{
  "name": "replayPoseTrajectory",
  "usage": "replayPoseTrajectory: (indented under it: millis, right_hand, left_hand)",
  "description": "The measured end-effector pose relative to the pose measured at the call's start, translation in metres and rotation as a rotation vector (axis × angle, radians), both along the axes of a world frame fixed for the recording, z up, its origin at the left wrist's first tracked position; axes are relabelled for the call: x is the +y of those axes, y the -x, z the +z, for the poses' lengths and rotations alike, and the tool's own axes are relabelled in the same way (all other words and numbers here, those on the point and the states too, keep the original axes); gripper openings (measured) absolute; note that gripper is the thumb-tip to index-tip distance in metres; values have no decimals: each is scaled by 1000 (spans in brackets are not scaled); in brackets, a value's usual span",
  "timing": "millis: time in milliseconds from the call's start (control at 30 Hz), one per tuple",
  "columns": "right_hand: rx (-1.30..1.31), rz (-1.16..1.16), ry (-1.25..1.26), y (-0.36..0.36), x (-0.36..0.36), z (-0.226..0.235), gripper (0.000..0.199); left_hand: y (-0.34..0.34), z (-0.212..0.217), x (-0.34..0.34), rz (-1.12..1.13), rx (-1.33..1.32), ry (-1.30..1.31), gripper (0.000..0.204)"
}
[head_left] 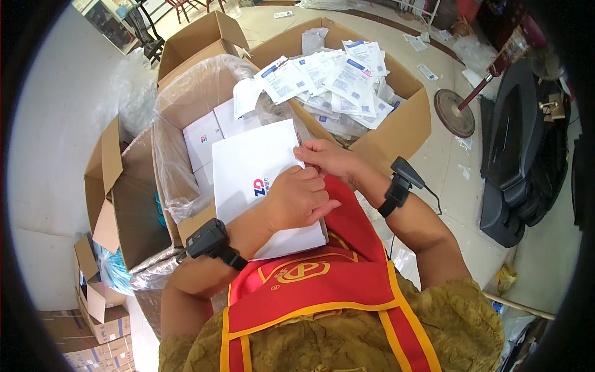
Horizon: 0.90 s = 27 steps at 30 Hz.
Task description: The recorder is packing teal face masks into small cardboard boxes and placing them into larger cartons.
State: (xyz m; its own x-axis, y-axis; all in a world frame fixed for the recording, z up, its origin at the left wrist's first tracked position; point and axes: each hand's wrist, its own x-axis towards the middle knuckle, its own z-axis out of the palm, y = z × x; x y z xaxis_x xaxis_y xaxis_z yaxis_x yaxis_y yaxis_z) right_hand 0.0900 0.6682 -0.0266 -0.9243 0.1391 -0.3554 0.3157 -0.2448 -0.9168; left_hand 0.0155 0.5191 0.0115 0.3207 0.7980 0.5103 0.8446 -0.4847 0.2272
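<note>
A white cardboard box [238, 158] with a red and blue logo lies tilted across my lap, against the lined carton in front of me. My left hand [299, 197] reaches over its top, fingers curled at the right edge and thumb pointing right. My right hand [328, 158] meets it at that same edge, fingertips pinched on the box's side near the upper corner. What the fingertips do behind the edge is partly hidden. Both wrists carry black strapped devices.
Ahead, a carton with a clear plastic liner [170, 155] holds more white boxes [203, 137]. Beside it, an open carton [416, 118] is heaped with white flat packets [353, 80]. More cartons [108, 161] stand left. A round-based stand [454, 111] and black padded furniture [514, 155] are right.
</note>
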Motion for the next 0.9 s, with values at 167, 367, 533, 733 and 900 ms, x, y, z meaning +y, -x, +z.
replayPoseTrajectory:
  millis: [167, 367, 533, 733, 900]
  right_hand:
    - [84, -77, 83, 2, -1, -19, 35]
    - [-17, -182, 271, 1, -1, -22, 21]
    - [-24, -210, 247, -3, 2, -28, 23]
    - [-163, -132, 82, -10, 7, -24, 28]
    - [-87, -169, -62, -2, 10, -29, 23]
  left_hand:
    - [10, 6, 8, 350, -162, 155, 12]
    - [46, -10, 16, 457, -133, 106, 17]
    - [42, -13, 9, 549, 68, 269, 32]
    - [38, -24, 9, 589, 191, 348, 32]
    - [33, -17, 18, 597, 258, 517, 32]
